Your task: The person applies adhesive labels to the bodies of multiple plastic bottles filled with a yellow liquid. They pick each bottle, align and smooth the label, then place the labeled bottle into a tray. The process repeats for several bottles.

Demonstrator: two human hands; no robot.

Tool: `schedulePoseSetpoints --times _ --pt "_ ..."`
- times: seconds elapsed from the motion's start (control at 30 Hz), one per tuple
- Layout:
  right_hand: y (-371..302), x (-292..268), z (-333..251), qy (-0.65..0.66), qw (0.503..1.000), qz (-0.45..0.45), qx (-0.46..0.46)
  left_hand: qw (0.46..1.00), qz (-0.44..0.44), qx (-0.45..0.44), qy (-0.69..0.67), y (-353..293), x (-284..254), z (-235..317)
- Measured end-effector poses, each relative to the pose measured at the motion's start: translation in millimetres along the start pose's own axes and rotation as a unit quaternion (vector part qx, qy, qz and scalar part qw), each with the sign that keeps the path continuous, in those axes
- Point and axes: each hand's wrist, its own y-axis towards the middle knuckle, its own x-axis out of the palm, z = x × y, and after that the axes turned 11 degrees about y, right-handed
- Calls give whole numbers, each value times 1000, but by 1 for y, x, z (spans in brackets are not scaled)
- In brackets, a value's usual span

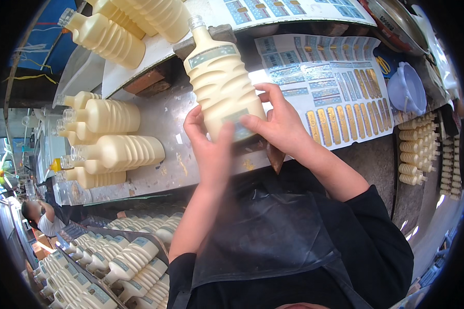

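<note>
A cream-coloured bottle with wavy ridges and a clear glass neck lies in front of me, its neck pointing away. Its shoulder rests on a dark block. One blue-grey label runs across the shoulder, and another label sits low on the body. My left hand is closed around the lower left side, its blurred thumb over the low label. On the lower right side, my right hand grips the bottle, thumb pressed on that same label's edge.
Sheets of blue and gold labels lie right of the bottle. Cream bottles stand along the bench's left, with more on the raised shelf. A lilac bucket is at far right. Racked labelled bottles fill the lower left; a person is beyond.
</note>
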Motion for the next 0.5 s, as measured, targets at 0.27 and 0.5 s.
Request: schedulePoseSetpoints --times 0.27,0.5 --pt "0 -1 -3 11 1000 -18 16 999 -1 2 -41 -2 -2 1" --pt "1 -1 7 49 998 -33 3 999 0 -4 -53 -2 -4 4"
